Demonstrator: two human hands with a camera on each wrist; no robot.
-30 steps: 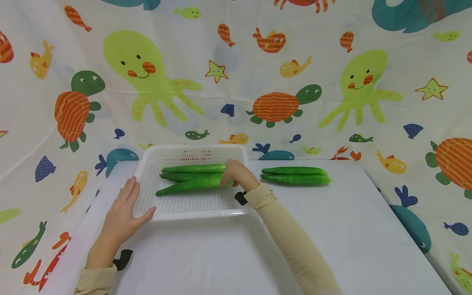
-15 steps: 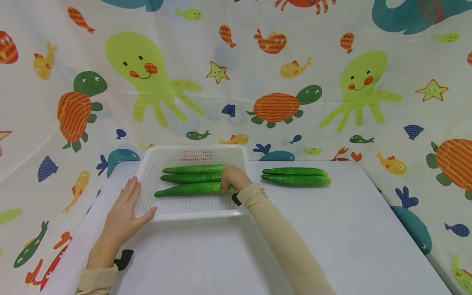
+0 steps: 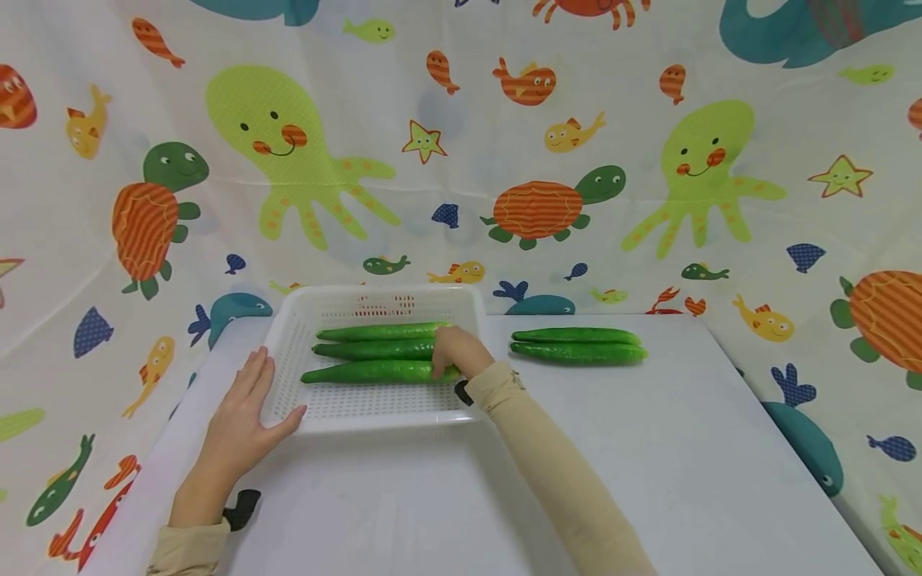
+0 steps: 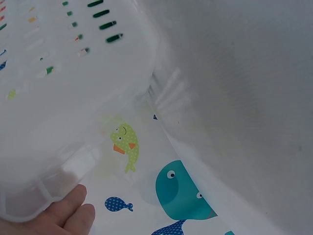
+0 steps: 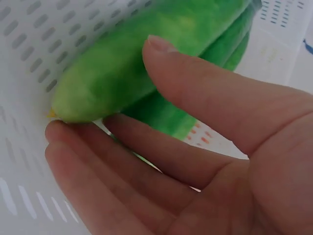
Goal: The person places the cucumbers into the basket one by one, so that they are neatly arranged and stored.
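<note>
A white perforated plastic basket [image 3: 374, 404] holds three long green cucumbers lying side by side. My right hand [image 3: 461, 352] reaches in over their right ends. In the right wrist view, the thumb lies on the nearest cucumber [image 5: 102, 73] and the fingers curl along its other side near the tip. The other two cucumbers, the middle one [image 3: 370, 349] and the back one [image 3: 382, 331], are partly covered by that hand at their right ends. My left hand [image 3: 241, 416] lies along the basket's left side with straight fingers and the thumb spread toward the front rim.
Two more cucumbers [image 3: 576, 352] lie together on the white table [image 3: 648, 448], to the right of the basket. A curtain [image 3: 461, 200] printed with sea animals hangs behind the table and shows past its sides.
The nearest cucumber, first slanted against the middle one, has swung toward the basket's front and now lies nearly parallel, with my right hand at its end. My left hand stays put.
</note>
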